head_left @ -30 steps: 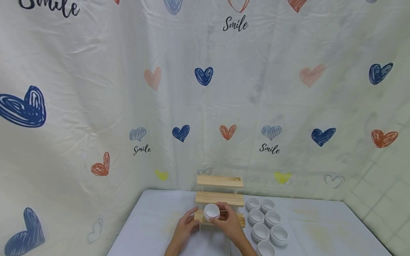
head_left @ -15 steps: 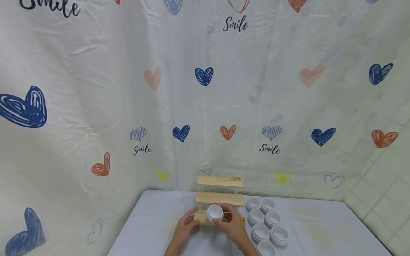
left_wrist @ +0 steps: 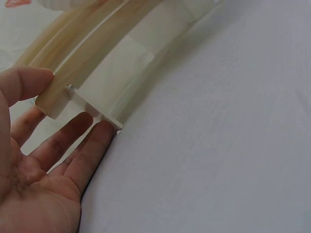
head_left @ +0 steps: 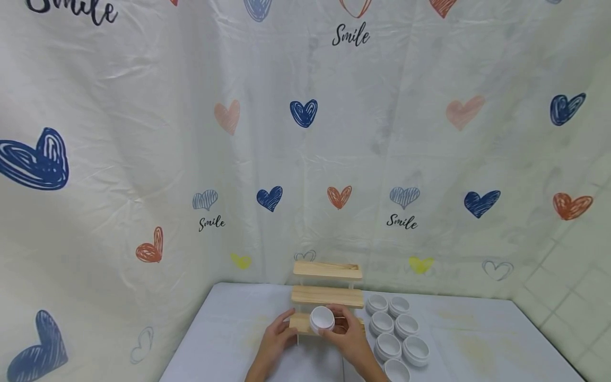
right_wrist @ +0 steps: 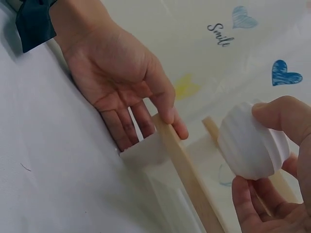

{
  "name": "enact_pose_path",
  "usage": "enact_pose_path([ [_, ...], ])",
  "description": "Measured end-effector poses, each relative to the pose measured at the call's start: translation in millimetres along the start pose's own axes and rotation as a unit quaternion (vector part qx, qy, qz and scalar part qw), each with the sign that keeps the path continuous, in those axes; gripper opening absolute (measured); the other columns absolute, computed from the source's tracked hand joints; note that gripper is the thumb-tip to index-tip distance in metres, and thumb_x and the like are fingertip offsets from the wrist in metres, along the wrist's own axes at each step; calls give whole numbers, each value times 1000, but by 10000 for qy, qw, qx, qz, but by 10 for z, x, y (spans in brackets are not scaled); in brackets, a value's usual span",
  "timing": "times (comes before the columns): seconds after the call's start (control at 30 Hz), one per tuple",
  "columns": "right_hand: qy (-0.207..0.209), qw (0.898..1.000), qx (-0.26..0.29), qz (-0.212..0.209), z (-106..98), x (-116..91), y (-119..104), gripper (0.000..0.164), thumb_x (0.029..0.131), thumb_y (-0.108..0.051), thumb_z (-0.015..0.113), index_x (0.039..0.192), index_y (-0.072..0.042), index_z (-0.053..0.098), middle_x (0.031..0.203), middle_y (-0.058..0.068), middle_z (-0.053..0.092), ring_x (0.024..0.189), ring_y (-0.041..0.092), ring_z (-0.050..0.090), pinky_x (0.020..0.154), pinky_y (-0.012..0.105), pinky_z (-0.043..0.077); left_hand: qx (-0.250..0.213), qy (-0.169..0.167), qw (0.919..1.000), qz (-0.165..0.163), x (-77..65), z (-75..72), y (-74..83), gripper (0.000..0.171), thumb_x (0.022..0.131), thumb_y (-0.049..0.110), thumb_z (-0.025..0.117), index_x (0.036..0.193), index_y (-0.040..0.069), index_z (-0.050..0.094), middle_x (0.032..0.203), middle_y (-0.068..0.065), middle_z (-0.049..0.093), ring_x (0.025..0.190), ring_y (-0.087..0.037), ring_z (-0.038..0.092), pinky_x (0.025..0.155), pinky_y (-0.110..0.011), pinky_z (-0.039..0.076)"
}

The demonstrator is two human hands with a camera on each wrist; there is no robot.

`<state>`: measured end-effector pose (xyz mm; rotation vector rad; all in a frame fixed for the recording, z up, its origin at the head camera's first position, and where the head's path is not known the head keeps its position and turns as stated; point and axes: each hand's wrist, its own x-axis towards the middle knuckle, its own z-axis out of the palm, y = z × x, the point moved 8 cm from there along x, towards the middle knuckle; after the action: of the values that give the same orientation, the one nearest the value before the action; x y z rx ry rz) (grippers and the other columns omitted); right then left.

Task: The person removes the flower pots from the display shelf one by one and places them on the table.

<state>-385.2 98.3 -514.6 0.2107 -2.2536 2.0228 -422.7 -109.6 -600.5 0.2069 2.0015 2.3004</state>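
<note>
My right hand (head_left: 350, 340) holds a small white ramekin (head_left: 322, 318) by its side, between thumb and fingers. In the right wrist view the ramekin (right_wrist: 250, 143) shows its ribbed wall. It is over the lowest board of a three-tier wooden display stand (head_left: 327, 295); whether it touches the board cannot be made out. My left hand (head_left: 277, 337) grips the left end of that lowest board. In the left wrist view, the thumb lies on the board's top, while other fingers (left_wrist: 95, 150) reach beneath, against the clear side support (left_wrist: 95, 109).
Right of the stand, several white ramekins (head_left: 388, 346) stand close together in two columns on the white-covered table (head_left: 477, 339). Behind the stand hangs a pale curtain (head_left: 353, 132) printed with hearts and "Smile".
The right hand has shifted the ramekin slightly to the right over the lowest board. The left hand stays at the board's left end.
</note>
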Motion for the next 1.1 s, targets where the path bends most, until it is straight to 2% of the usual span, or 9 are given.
enact_pose_path([
  [0.37,135,9996,137,-186,-103,-111,-103,57,72,1,88,124,-3,64,115,15,67,95,13,64,81,22,58,49,11,10000,35,-2,0,6,64,93,14,71,151,4,47,127,-21,69,106,-20,70,89,-33,61],
  [0.63,-21,10000,68,-27,-209,-206,-77,59,74,-5,88,127,-8,63,117,14,65,99,13,63,85,21,57,-33,-39,10000,27,-15,5,19,64,94,14,70,152,3,45,125,-18,70,105,-19,70,87,-32,60],
  [0.93,-24,9998,-69,-170,-332,-323,-108,57,76,-6,87,127,-8,63,117,13,66,98,10,63,86,21,57,37,-33,10000,-22,-29,16,36,64,94,16,70,152,5,46,128,-19,69,110,-20,69,90,-33,60],
  [1.1,56,9992,-99,-382,-423,-367,-107,56,76,-4,87,126,-8,62,116,12,67,97,10,64,85,21,57,33,-26,10000,-28,-23,8,18,63,94,16,71,152,7,48,129,-19,68,112,-22,69,91,-34,60],
])
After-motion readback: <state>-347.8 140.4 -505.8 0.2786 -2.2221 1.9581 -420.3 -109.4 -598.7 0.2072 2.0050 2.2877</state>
